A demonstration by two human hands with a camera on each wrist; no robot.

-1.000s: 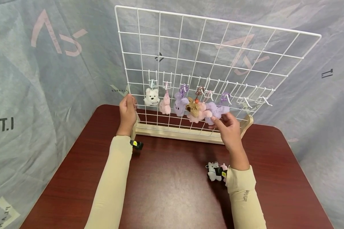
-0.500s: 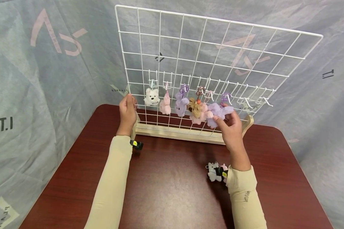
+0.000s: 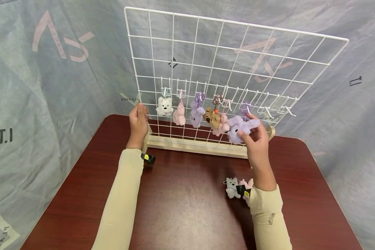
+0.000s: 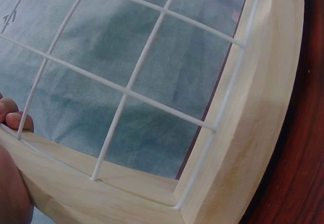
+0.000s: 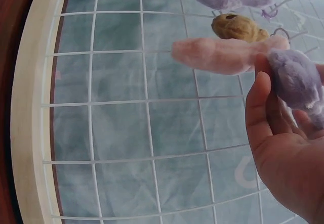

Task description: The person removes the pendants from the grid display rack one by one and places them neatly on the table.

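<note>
A white wire grid (image 3: 203, 62) stands upright in a pale wooden base (image 3: 193, 146). Around its left side my left hand (image 3: 139, 121) grips the edge; in the left wrist view, fingertips (image 4: 20, 120) show past the wooden frame (image 4: 126, 204). With thumb and fingers, my right hand (image 3: 257, 142) holds a purple plush bunny keychain (image 3: 235, 130) whose purple coil is at a hook. Left of it hang a pink plush (image 3: 219, 129), a brown plush (image 3: 213, 119), another purple plush (image 3: 196, 114), a second pink plush (image 3: 179, 116) and a white plush dog (image 3: 165, 106).
Bare white hooks (image 3: 267, 111) stick out at the grid's right end. On the dark red table (image 3: 181, 201) lie a white plush (image 3: 232, 187) and a pink plush (image 3: 245, 183), partly behind the right wrist camera. Grey cloth (image 3: 65, 76) hangs behind.
My right hand has moved slightly right and toward me, turning the purple plush bunny so its face shows. The pink plush beside it has swung clear of it. My left hand keeps its place.
</note>
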